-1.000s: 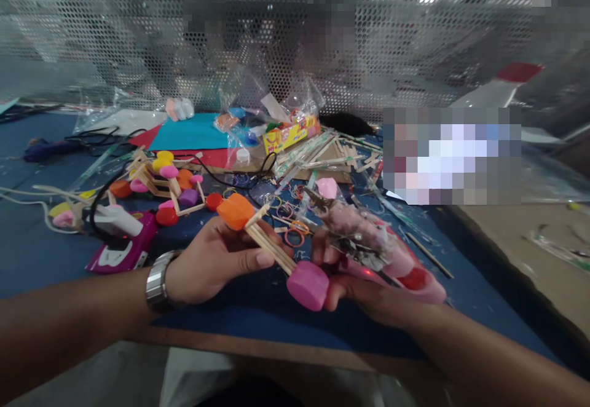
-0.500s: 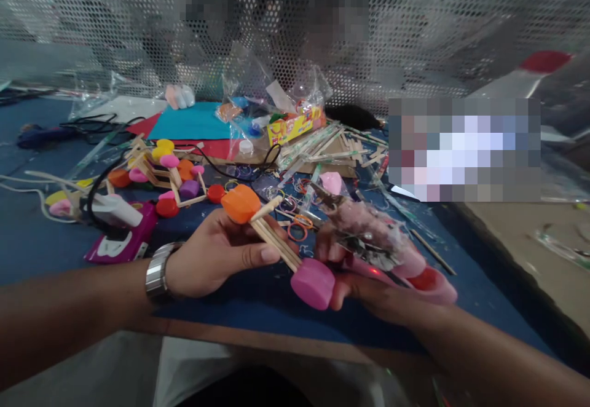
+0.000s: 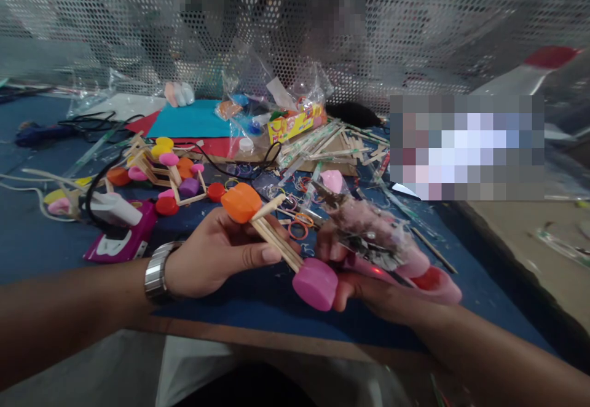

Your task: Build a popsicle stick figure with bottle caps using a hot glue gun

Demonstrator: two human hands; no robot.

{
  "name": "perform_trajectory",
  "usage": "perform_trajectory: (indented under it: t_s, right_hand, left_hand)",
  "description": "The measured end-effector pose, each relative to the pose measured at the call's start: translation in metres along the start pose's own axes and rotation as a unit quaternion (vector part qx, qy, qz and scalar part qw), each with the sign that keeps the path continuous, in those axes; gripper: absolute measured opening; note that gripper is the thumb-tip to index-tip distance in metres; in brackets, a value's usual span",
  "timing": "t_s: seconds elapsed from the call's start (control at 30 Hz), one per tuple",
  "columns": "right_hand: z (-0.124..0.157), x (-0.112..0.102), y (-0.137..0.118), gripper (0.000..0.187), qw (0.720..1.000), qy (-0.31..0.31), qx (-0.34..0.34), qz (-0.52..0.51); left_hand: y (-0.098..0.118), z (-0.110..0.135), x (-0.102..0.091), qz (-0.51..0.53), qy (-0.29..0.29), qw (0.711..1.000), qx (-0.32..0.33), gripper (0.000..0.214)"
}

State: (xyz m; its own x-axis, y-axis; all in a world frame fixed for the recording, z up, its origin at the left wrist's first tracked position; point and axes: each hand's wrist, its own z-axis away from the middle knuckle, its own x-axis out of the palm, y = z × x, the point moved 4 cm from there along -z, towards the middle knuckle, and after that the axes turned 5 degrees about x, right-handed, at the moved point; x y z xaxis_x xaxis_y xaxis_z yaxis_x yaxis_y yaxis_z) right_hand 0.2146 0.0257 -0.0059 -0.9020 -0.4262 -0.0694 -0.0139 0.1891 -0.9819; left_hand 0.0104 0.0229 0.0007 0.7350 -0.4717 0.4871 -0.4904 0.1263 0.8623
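My left hand pinches a small wooden-stick frame between thumb and fingers. At the frame's upper end sits an orange cap-like piece, and at its lower end a magenta one. My right hand is wrapped round a pink hot glue gun, whose red light is lit. Dark, stringy residue covers the front of the gun. Its nozzle points up and left, apart from the frame. My right fingertips are close beside the magenta piece; whether they touch it I cannot tell.
Another stick assembly with coloured caps lies at left, near a purple power strip with a white plug. Rubber bands, wrapped sticks, blue paper and a yellow packet lie behind. A mesh screen stands beyond.
Both hands keep their holds. The frame and the glue gun are almost where they were; the magenta end and the gun sit very slightly further right.
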Motion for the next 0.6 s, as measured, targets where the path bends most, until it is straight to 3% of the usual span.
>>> perform_trajectory:
  t_s: [0.6]
  right_hand:
    - [0.0012, -0.0001, 0.0017, 0.038, 1.000, -0.001, 0.008, -0.016]
  left_hand:
    - [0.0005, 0.0015, 0.0000, -0.014, 0.009, 1.000, -0.007, 0.012]
